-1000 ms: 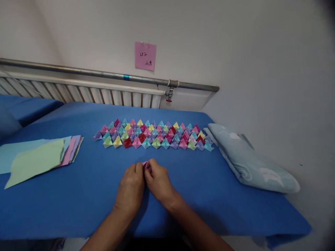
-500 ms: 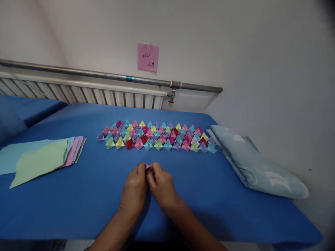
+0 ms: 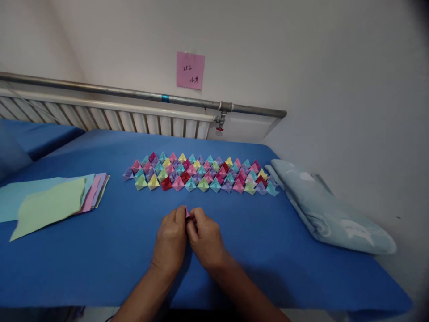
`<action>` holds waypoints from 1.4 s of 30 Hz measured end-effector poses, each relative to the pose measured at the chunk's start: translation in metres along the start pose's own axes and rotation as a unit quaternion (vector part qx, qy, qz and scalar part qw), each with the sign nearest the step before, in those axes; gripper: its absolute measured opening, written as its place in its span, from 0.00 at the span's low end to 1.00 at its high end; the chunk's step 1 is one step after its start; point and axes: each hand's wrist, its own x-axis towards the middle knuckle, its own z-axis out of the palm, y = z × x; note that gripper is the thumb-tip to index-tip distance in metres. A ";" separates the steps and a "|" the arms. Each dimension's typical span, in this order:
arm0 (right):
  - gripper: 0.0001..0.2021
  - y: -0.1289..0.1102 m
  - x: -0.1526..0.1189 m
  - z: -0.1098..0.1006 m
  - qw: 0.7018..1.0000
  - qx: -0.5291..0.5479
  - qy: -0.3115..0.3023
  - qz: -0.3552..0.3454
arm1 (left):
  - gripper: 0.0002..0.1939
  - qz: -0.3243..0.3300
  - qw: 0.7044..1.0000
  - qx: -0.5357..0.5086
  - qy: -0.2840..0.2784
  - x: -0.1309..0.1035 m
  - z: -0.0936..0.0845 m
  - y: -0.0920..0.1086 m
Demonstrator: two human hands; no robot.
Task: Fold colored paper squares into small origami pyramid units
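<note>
Between my fingertips is a small folded piece of pink paper (image 3: 187,212), mostly hidden by the fingers. My left hand (image 3: 170,237) is closed and pinches it from the left. From the right, my right hand (image 3: 207,237) is closed too, its thumb and forefinger pressed at the paper's edge. Just beyond both hands, several rows of small folded paper boats (image 3: 203,184) in many colours stand close together on the blue bed surface (image 3: 110,264).
A fanned stack of coloured paper sheets (image 3: 50,203) lies at the left. On the right rests a folded pale green blanket (image 3: 321,205) against the wall. Along the back run a metal pipe (image 3: 117,91) and a white radiator (image 3: 140,120). A pink note (image 3: 190,70) hangs on the wall.
The pink paper has turned in my fingers and now points upward, showing a narrower shape. Both hands stay nearly in place. The camera view has shifted slightly.
</note>
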 end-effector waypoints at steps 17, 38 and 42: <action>0.09 0.005 0.004 0.004 0.998 0.043 0.005 0.042 | 0.09 -0.060 0.993 -0.100 0.004 0.003 -0.004 -0.004; 0.09 0.012 -0.004 0.006 0.973 0.228 -0.009 0.021 | 0.12 -0.238 0.903 -0.355 -0.050 -0.002 -0.018 -0.012; 0.10 0.011 -0.007 0.008 0.974 0.223 -0.003 -0.042 | 0.09 -0.222 0.921 -0.321 -0.020 -0.004 -0.018 -0.008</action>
